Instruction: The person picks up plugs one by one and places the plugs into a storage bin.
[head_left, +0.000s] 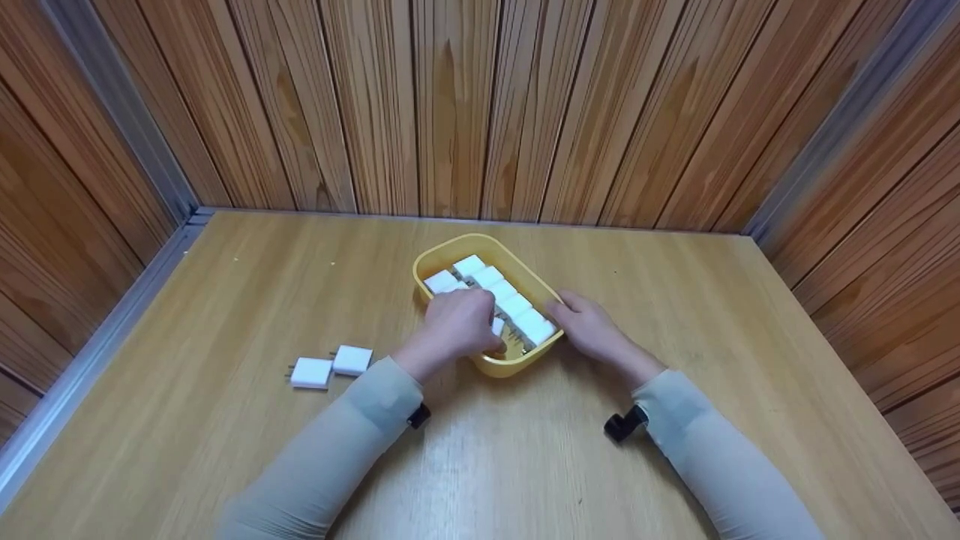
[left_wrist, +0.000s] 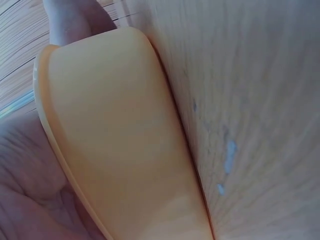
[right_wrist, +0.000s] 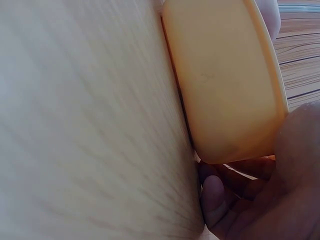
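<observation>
A yellow plastic container (head_left: pixel 517 259) stands on the table, holding several white plug chargers (head_left: pixel 501 291) packed in rows, some with metal prongs showing. My left hand (head_left: pixel 461 319) reaches over the near-left rim, its fingers down inside, pinching a white charger (head_left: pixel 497 327) that it mostly hides. At the right end my right hand (head_left: pixel 592 326) grips the container's rim and corner. In the right wrist view, curled fingers (right_wrist: pixel 214 192) lie against the container's end, low by the tabletop. The left wrist view has the container's outer wall (left_wrist: pixel 120 135) between palm and table.
Two more white chargers lie on the table left of the container, one nearer (head_left: pixel 310 373) and one just beside it (head_left: pixel 352 360). Wood-grain panels (head_left: pixel 450 112) enclose the table (head_left: pixel 480 465) at the back and both sides, with metal frame strips along the corners.
</observation>
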